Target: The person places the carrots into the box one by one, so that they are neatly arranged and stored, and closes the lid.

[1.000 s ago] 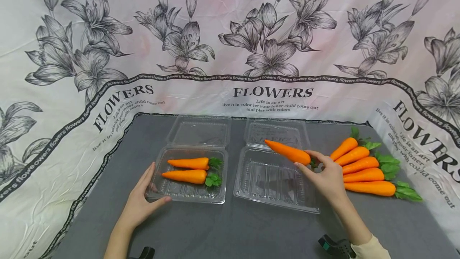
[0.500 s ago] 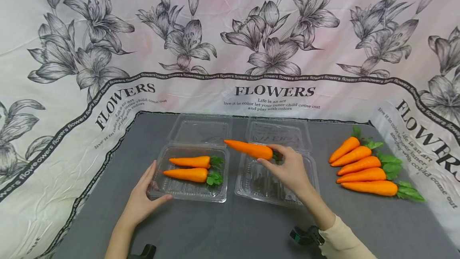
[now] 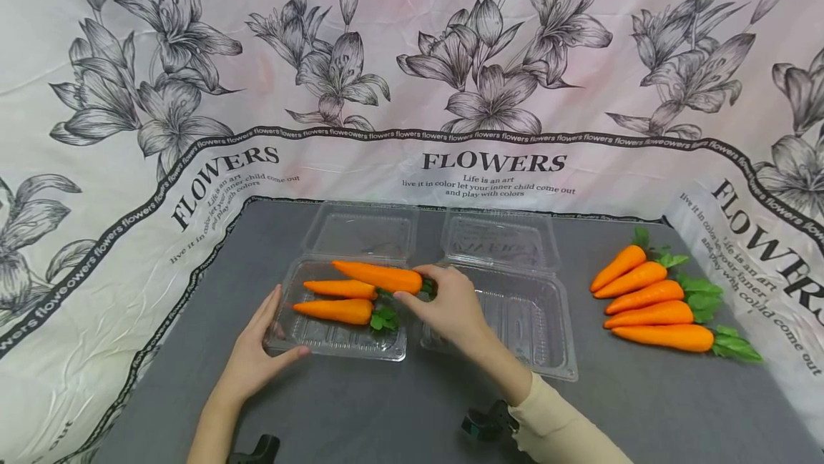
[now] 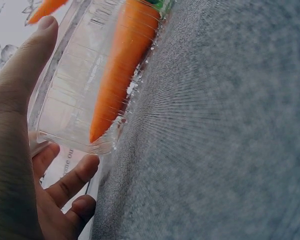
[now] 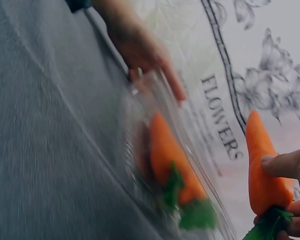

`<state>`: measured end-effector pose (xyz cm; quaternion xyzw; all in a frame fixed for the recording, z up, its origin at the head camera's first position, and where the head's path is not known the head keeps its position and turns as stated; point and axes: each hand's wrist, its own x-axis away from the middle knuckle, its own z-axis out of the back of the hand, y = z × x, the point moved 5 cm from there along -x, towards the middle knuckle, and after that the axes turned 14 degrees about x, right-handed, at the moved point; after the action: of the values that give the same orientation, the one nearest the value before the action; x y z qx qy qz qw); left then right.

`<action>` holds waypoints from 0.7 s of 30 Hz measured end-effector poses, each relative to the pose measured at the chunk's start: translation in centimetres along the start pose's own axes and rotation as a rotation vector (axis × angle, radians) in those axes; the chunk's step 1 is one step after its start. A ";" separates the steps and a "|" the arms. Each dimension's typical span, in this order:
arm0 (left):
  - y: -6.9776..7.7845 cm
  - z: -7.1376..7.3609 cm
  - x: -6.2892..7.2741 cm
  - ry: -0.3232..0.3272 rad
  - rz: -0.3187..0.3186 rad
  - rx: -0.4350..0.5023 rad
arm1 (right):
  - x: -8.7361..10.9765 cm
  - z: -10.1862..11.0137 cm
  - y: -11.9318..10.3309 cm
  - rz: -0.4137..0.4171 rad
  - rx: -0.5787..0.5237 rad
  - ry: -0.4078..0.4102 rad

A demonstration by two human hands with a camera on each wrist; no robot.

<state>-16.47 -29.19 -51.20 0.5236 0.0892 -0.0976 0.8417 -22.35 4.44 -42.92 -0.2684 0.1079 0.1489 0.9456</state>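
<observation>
My right hand (image 3: 453, 310) pinches an orange carrot (image 3: 380, 277) with green leaves by its thick end, over the back of the left clear plastic container (image 3: 341, 355). In the right wrist view the thumb lies along this carrot (image 5: 262, 185), which points up. Two more carrots lie inside the container, a rear carrot (image 3: 337, 289) and a front carrot (image 3: 335, 312), tips to the left. My left hand (image 3: 254, 353) rests at the container's left side, thumb by its front corner. In the left wrist view its fingers (image 4: 72, 182) are loosely spread around the corner.
A second clear container (image 3: 531, 328), its lid (image 3: 502, 239) folded back, stands to the right with nothing in it. Several carrots (image 3: 650, 312) lie in a fanned row at the table's right. A flower-printed cloth (image 3: 347, 164) hangs behind the grey table (image 3: 360, 414).
My right hand has carried the carrot leftward, from over the right container to over the left one. The left hand has stayed at the left container.
</observation>
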 end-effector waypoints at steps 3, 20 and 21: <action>0.0 0.0 0.0 0.000 0.003 0.002 | -0.3 -1.2 -1.5 0.022 0.047 -0.024; 0.3 0.0 0.0 -0.008 0.024 -0.010 | 0.8 -5.5 -6.9 0.204 0.211 -0.104; 0.4 0.0 0.0 -0.013 0.029 -0.013 | 0.9 -5.7 -7.0 0.205 0.225 -0.109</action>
<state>-16.39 -29.07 -50.86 0.5189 0.0769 -0.0882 0.8468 -19.86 -4.10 -44.59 -0.1399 0.0993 0.2459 0.9540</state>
